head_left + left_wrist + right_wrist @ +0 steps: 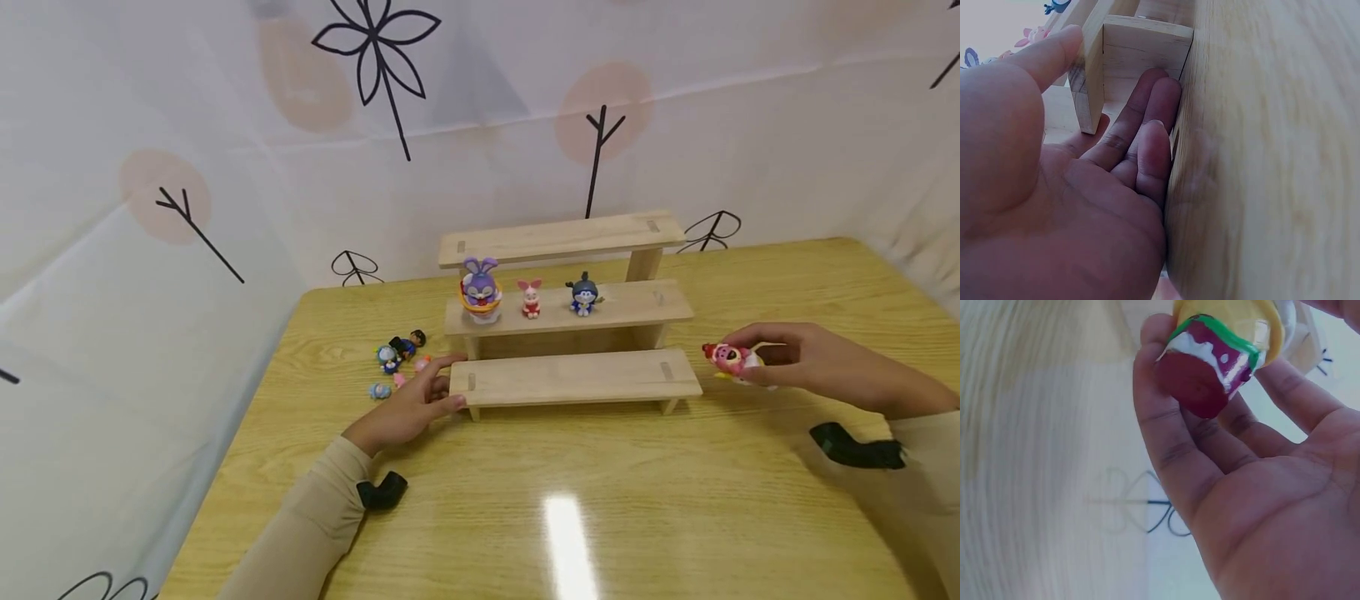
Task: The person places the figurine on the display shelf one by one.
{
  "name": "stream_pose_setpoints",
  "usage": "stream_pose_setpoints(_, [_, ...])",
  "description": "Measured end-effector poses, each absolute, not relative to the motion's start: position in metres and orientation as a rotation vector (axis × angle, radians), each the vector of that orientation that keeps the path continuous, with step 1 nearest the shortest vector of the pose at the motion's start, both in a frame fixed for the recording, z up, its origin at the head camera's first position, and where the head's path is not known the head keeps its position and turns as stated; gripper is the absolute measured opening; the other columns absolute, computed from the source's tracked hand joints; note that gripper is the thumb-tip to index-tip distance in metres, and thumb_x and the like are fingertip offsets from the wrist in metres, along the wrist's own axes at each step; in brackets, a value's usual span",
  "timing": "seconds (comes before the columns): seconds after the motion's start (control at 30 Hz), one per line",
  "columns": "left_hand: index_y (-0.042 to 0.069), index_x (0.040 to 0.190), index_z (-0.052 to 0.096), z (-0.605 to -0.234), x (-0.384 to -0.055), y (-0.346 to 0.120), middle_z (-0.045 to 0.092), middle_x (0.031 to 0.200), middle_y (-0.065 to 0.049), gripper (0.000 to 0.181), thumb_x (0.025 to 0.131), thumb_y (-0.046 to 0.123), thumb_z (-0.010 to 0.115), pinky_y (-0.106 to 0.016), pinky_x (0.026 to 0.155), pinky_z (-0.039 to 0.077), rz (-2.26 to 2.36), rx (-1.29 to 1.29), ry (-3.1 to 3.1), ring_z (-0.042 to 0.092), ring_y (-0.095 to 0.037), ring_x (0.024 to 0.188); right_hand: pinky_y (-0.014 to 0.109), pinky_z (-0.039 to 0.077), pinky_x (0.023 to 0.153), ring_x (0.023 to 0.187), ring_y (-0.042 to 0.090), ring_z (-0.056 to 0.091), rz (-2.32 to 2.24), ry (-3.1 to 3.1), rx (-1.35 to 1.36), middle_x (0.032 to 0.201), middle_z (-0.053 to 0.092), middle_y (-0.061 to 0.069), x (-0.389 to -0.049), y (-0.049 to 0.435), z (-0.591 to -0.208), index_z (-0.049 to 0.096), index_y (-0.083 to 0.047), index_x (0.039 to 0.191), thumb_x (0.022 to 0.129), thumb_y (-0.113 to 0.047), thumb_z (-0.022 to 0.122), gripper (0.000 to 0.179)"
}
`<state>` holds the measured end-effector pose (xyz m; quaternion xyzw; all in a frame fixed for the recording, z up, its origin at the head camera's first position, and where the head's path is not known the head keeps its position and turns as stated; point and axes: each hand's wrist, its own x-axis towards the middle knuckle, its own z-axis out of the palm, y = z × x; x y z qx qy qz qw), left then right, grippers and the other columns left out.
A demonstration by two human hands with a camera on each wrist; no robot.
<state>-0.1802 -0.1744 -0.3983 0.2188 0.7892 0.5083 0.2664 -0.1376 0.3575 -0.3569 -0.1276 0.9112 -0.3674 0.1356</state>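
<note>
A three-tier wooden display stand (pixel 577 379) rests on the table. My left hand (pixel 408 408) grips the left end of its lowest step, thumb at the front edge; the left wrist view shows several fingers (pixel 1160 103) under the board. Right of the stand, my right hand (pixel 798 362) holds a small pink figurine (pixel 729 358) between thumb and fingers. Its dark red base with white and green trim (pixel 1194 384) faces the right wrist camera. On the middle step stand a purple rabbit figurine (pixel 481 287), a small pink-eared figurine (pixel 531 300) and a dark-blue-capped figurine (pixel 583 296).
Left of the stand, several small figurines lie on the table, among them a dark-haired one (pixel 408 343), a blue-and-white one (pixel 387 358) and a light blue one (pixel 379 391). A printed cloth (pixel 495 158) hangs behind the wooden table (pixel 465 517).
</note>
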Motion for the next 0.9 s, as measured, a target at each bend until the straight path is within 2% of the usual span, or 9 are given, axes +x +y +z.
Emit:
stream_pose_setpoints(0.2, [0.037, 0.155, 0.024, -0.398, -0.181, -0.174, 0.063, 0.13, -0.009, 0.063, 0.102, 0.038, 0.058, -0.042, 0.106, 0.045, 1.372, 0.591, 2.142, 0.06, -0.02, 0.12, 0.024, 0.054, 0.073, 0.102, -0.007, 0.063, -1.144, 2.699, -0.347, 0.123, 0.057, -0.019, -0.135, 0.347, -0.35, 0.053, -0.018, 0.142, 0.102, -0.022, 0.06, 0.041])
stream_pose_setpoints(0.3, [0.038, 0.155, 0.024, -0.398, -0.181, -0.173, 0.063, 0.13, -0.009, 0.063, 0.102, 0.038, 0.058, -0.044, 0.107, 0.044, 1.37, 0.582, 2.142, 0.06, -0.02, 0.12, 0.022, 0.055, 0.073, 0.102, -0.011, 0.061, -1.235, 2.71, -0.349, 0.121, 0.055, -0.021, -0.134, 0.34, -0.348, 0.053, -0.014, 0.141, 0.101, -0.016, 0.061, 0.041])
stream_pose_setpoints(0.43, [0.037, 0.155, 0.023, -0.398, -0.181, -0.173, 0.063, 0.13, -0.008, 0.063, 0.102, 0.037, 0.057, -0.045, 0.107, 0.044, 1.362, 0.575, 2.147, 0.06, -0.019, 0.121, 0.02, 0.055, 0.073, 0.102, -0.01, 0.061, -1.351, 2.696, -0.368, 0.119, 0.058, -0.016, -0.132, 0.33, -0.343, 0.052, -0.012, 0.138, 0.099, -0.01, 0.063, 0.04])
stream_pose_setpoints(0.63, [0.034, 0.156, 0.023, -0.398, -0.18, -0.174, 0.062, 0.132, -0.009, 0.065, 0.102, 0.038, 0.058, -0.044, 0.107, 0.044, 1.364, 0.581, 2.147, 0.059, -0.02, 0.122, 0.021, 0.055, 0.073, 0.099, 0.001, 0.065, -1.486, 2.713, -0.29, 0.119, 0.058, -0.007, -0.13, 0.308, -0.33, 0.05, -0.015, 0.137, 0.099, -0.009, 0.063, 0.041])
stream_pose_setpoints(0.9, [0.037, 0.154, 0.024, -0.399, -0.179, -0.175, 0.063, 0.132, -0.008, 0.063, 0.102, 0.038, 0.058, -0.046, 0.108, 0.043, 1.37, 0.572, 2.147, 0.059, -0.02, 0.122, 0.011, 0.053, 0.078, 0.105, -0.006, 0.061, -1.647, 2.739, -0.291, 0.118, 0.058, -0.006, -0.14, 0.278, -0.316, 0.049, -0.016, 0.133, 0.096, -0.011, 0.067, 0.042])
